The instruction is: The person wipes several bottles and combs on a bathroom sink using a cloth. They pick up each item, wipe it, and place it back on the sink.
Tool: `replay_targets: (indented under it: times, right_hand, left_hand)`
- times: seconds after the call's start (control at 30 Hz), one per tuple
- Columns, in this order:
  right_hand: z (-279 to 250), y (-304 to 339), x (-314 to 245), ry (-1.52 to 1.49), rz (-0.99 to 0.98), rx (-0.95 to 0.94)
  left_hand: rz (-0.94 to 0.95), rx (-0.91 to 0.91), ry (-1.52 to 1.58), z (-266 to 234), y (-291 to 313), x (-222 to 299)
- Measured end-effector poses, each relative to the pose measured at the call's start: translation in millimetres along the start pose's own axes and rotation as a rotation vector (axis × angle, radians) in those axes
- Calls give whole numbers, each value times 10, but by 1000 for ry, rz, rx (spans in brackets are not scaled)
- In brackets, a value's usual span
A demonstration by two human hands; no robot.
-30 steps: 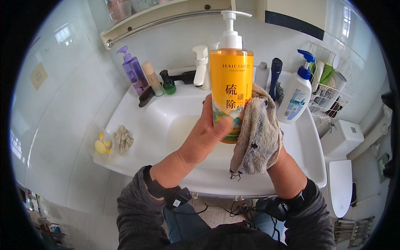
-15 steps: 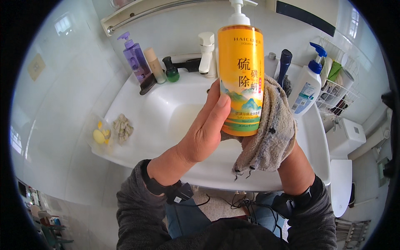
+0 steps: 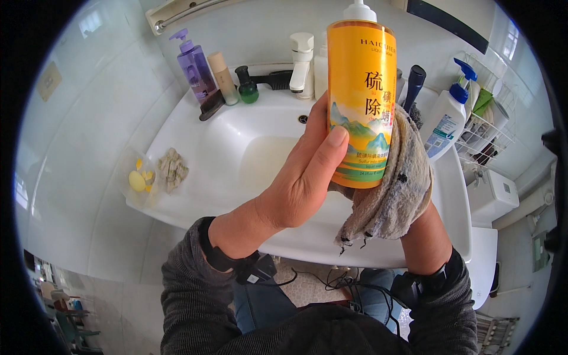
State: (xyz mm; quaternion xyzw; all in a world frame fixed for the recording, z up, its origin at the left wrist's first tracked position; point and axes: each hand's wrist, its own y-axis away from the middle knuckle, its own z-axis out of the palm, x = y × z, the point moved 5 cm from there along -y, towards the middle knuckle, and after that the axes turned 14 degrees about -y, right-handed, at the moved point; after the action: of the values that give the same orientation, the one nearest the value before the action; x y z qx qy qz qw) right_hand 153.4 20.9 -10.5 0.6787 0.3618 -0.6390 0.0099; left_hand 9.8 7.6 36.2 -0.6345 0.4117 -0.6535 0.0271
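Note:
An orange-yellow pump bottle with a white pump top is held up, nearly upright, over the white washbasin. My left hand is closed round its left side, thumb across the front. A grey-beige cloth with dark spots and a frayed lower end lies against the bottle's right side. It drapes over my right hand, whose fingers are hidden under it; only the wrist shows below. The cloth is pressed to the bottle by that covered hand.
Along the basin's back left stand a purple pump bottle, a beige bottle and a small green bottle. The white faucet is behind. A crumpled rag lies left; a white blue-topped bottle and wire basket stand right.
The bottle, my left hand and the cloth have shifted slightly right in the picture, and the bottle sits a little higher. Its pump top is now partly cut off by the upper edge.

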Motion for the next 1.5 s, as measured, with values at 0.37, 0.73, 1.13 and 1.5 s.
replay_targets:
  times: [0.37,0.73,1.13,1.5]
  right_hand:
    - [34,14,-16,-35,12,-8]
    - [25,-32,-31,-59,-12,55]
    - [77,11,-55,-102,41,42]
    - [15,-9,-43,-240,67,120]
  left_hand:
    - [16,38,-88,23,13,-15]
    - [46,37,-121,24,11,24]
    - [147,96,-375,6,72,9]
    - [104,78,-204,20,49,18]
